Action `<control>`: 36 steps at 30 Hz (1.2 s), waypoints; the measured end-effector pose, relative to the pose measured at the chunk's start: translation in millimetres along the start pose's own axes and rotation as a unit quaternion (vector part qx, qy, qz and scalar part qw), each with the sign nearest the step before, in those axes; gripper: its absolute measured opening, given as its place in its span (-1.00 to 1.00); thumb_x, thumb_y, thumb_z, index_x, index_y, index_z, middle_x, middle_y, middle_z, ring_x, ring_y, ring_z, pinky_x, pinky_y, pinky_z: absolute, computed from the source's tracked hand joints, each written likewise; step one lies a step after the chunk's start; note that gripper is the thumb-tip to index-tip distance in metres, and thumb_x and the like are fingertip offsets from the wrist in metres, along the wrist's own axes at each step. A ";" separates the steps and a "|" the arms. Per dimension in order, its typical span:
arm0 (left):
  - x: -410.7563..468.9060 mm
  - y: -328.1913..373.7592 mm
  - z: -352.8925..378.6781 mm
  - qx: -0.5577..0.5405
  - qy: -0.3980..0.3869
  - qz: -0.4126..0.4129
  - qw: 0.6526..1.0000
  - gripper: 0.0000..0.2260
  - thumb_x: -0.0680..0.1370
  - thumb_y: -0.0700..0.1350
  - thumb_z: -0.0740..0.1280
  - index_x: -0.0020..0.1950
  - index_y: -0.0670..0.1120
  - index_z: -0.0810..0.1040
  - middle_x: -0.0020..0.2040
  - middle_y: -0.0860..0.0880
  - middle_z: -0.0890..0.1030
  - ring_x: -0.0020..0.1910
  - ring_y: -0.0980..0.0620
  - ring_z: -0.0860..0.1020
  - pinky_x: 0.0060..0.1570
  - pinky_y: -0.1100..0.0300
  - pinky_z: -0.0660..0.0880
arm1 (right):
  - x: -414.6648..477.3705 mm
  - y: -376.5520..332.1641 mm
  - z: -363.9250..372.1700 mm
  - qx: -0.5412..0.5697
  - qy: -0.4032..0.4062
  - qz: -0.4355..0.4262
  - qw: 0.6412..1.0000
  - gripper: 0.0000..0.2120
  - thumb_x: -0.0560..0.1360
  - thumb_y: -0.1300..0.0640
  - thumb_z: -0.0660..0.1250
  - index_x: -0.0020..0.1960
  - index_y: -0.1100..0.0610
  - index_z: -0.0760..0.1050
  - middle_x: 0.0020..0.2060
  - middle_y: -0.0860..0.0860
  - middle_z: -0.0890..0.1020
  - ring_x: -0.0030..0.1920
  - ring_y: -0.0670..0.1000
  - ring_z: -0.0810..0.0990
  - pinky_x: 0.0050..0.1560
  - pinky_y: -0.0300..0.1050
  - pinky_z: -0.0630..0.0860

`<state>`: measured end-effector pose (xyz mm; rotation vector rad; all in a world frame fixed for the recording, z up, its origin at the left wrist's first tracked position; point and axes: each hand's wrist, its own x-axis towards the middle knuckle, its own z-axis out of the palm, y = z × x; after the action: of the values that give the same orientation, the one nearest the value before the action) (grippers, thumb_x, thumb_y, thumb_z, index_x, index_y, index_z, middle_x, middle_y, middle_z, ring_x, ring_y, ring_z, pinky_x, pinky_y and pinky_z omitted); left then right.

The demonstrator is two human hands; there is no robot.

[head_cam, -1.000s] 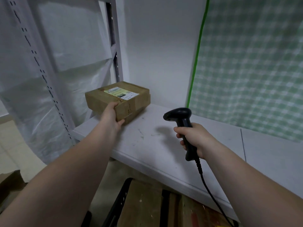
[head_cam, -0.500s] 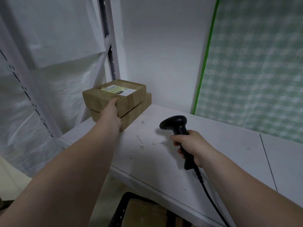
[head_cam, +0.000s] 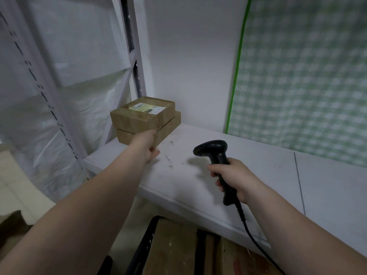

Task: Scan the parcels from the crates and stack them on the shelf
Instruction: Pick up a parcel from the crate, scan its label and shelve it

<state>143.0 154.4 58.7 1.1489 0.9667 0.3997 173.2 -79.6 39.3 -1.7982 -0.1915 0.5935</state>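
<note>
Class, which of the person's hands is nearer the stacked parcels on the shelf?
Left. The left hand is right at the front of the stacked parcels, by the lower one; the right hand holds the scanner farther right, clear of them, above the shelf.

Label (head_cam: 147, 108) on top parcel (head_cam: 142, 116) (print unreadable).

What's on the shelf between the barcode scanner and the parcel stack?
Head view: between the barcode scanner and the parcel stack lies only bare white shelf with dark scuffs; the left hand is by the stack.
</note>
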 end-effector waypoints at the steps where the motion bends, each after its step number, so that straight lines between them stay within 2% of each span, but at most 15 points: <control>1: -13.2 -10.9 -1.1 0.028 -0.015 0.002 0.999 -0.78 0.57 -0.09 0.33 0.18 -0.12 0.50 0.01 -0.08 0.50 -0.06 -0.04 0.51 -0.05 0.06 0.57 | -12.2 5.2 -3.9 -0.001 0.001 0.001 1.000 -0.87 0.48 0.18 0.37 -0.02 0.21 0.51 -0.23 0.09 0.54 -0.38 0.03 0.45 -0.41 -0.16 0.38; 4: -65.6 -49.8 -2.9 0.118 -0.081 0.020 0.989 -0.90 0.59 -0.13 0.30 0.04 -0.14 0.49 -0.16 -0.07 0.44 -0.23 0.01 0.44 -0.02 0.05 0.51 | -51.9 24.7 -17.7 0.002 0.004 0.007 1.000 -0.87 0.48 0.19 0.38 -0.01 0.21 0.51 -0.24 0.09 0.54 -0.37 0.03 0.47 -0.41 -0.13 0.40; 7: -112.9 -91.2 -7.7 0.220 -0.158 0.046 0.962 -0.88 0.58 -0.13 0.31 0.07 -0.14 0.53 -0.15 -0.08 0.48 -0.24 0.00 0.44 -0.23 0.13 0.47 | -94.4 47.4 -33.3 0.016 0.014 0.019 1.000 -0.89 0.47 0.21 0.39 -0.03 0.21 0.51 -0.27 0.09 0.54 -0.40 0.03 0.47 -0.43 -0.14 0.40; 10: -152.6 -132.5 -10.8 0.301 -0.240 0.047 0.921 -0.89 0.57 -0.14 0.31 -0.01 -0.18 0.54 -0.17 -0.13 0.46 -0.31 -0.01 0.43 -0.41 0.22 0.38 | -135.1 72.4 -50.1 0.024 0.029 0.040 0.998 -0.92 0.45 0.23 0.39 -0.13 0.24 0.51 -0.39 0.10 0.53 -0.47 0.03 0.45 -0.45 -0.16 0.40; 12: -176.9 -158.8 -10.5 0.352 -0.265 0.053 0.896 -0.93 0.57 -0.13 0.32 -0.04 -0.13 0.52 -0.18 -0.13 0.44 -0.36 0.02 0.40 -0.50 0.29 0.30 | -158.6 90.7 -60.7 0.008 0.038 0.055 0.998 -0.90 0.44 0.23 0.39 -0.21 0.24 0.50 -0.47 0.10 0.51 -0.52 0.02 0.42 -0.46 -0.17 0.38; 15: -201.9 -194.2 -10.3 0.410 -0.278 0.046 0.867 -0.95 0.57 -0.09 0.30 -0.03 -0.06 0.49 -0.15 -0.11 0.46 -0.24 -0.03 0.43 -0.33 0.22 0.38 | -186.8 120.2 -72.5 0.006 0.041 0.077 0.996 -0.91 0.43 0.26 0.39 -0.22 0.24 0.51 -0.47 0.10 0.50 -0.52 0.02 0.42 -0.48 -0.19 0.37; 17: -213.9 -213.6 -12.1 0.435 -0.283 0.028 0.855 -0.84 0.58 -0.07 0.27 0.07 -0.12 0.53 -0.04 -0.10 0.55 -0.11 -0.05 0.52 -0.16 0.13 0.49 | -199.4 140.5 -77.2 0.002 0.054 0.089 0.995 -0.93 0.40 0.25 0.40 -0.21 0.23 0.53 -0.45 0.09 0.52 -0.49 0.04 0.45 -0.45 -0.20 0.39; 19: -224.4 -229.2 -14.5 0.447 -0.275 0.009 0.851 -0.77 0.60 -0.10 0.25 0.23 -0.12 0.52 0.09 -0.10 0.57 0.05 -0.09 0.54 0.05 0.02 0.54 | -208.4 158.5 -80.5 -0.019 0.075 0.097 0.992 -0.88 0.36 0.18 0.44 -0.18 0.22 0.57 -0.38 0.08 0.58 -0.39 0.07 0.55 -0.35 -0.15 0.44; 21: -233.6 -241.0 -15.9 0.442 -0.268 -0.005 0.856 -0.72 0.60 -0.17 0.24 0.31 -0.13 0.46 0.06 -0.07 0.55 0.10 -0.08 0.52 0.13 -0.01 0.52 | -216.0 171.2 -81.6 -0.016 0.077 0.103 0.992 -0.85 0.38 0.15 0.45 -0.13 0.21 0.58 -0.27 0.08 0.64 -0.28 0.07 0.62 -0.29 -0.17 0.46; 23: -241.7 -248.8 -17.1 0.444 -0.261 -0.014 0.857 -0.66 0.60 -0.21 0.23 0.39 -0.12 0.37 -0.06 0.01 0.48 0.07 -0.05 0.49 0.09 0.04 0.50 | -221.7 181.1 -80.5 0.008 0.071 0.112 0.991 -0.85 0.41 0.15 0.45 -0.06 0.18 0.59 -0.16 0.11 0.68 -0.17 0.09 0.66 -0.25 -0.16 0.52; 25: -247.6 -253.4 -19.7 0.457 -0.256 -0.003 0.852 -0.58 0.60 -0.23 0.22 0.46 -0.09 0.29 -0.07 0.03 0.43 0.03 -0.02 0.47 0.03 0.09 0.49 | -226.0 187.9 -78.0 0.032 0.060 0.123 0.990 -0.83 0.42 0.16 0.45 -0.01 0.15 0.58 -0.11 0.14 0.68 -0.12 0.12 0.67 -0.20 -0.13 0.55; 28: -255.2 -255.9 -25.9 0.452 -0.269 0.005 0.850 -0.48 0.60 -0.25 0.21 0.53 0.00 0.18 0.02 0.03 0.44 -0.02 0.05 0.47 -0.07 0.17 0.48 | -230.7 190.4 -75.4 0.057 0.028 0.146 0.987 -0.81 0.46 0.14 0.43 0.04 0.15 0.54 -0.08 0.16 0.68 -0.11 0.13 0.67 -0.22 -0.11 0.56; 30: -257.5 -257.4 -31.1 0.458 -0.278 0.009 0.844 -0.43 0.60 -0.25 0.20 0.56 0.05 0.10 0.19 -0.04 0.47 0.04 0.03 0.48 -0.06 0.19 0.48 | -233.3 188.9 -74.2 0.057 0.016 0.148 0.987 -0.86 0.47 0.16 0.42 0.01 0.14 0.54 -0.10 0.14 0.68 -0.14 0.11 0.67 -0.26 -0.14 0.54; 32: -258.3 -257.0 -36.3 0.462 -0.280 0.017 0.841 -0.34 0.57 -0.27 0.23 0.58 0.07 0.03 0.33 -0.10 0.41 0.12 -0.01 0.49 -0.03 0.20 0.51 | -235.5 185.9 -72.5 0.065 0.012 0.137 0.988 -0.87 0.47 0.17 0.42 0.00 0.14 0.56 -0.12 0.13 0.69 -0.16 0.09 0.67 -0.26 -0.14 0.53; 36: -258.9 -244.5 -42.6 0.427 -0.304 0.047 0.850 -0.31 0.53 -0.34 0.30 0.57 -0.02 0.10 0.30 -0.07 0.41 -0.07 0.16 0.46 -0.33 0.38 0.48 | -235.3 172.9 -71.0 0.084 0.024 0.101 0.991 -0.85 0.46 0.17 0.42 0.03 0.16 0.57 -0.17 0.13 0.68 -0.23 0.12 0.67 -0.31 -0.12 0.54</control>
<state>-82.7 -101.6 -51.4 1.9769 0.4986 -0.3787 -23.2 -293.2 -38.7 -1.6777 0.0729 0.6874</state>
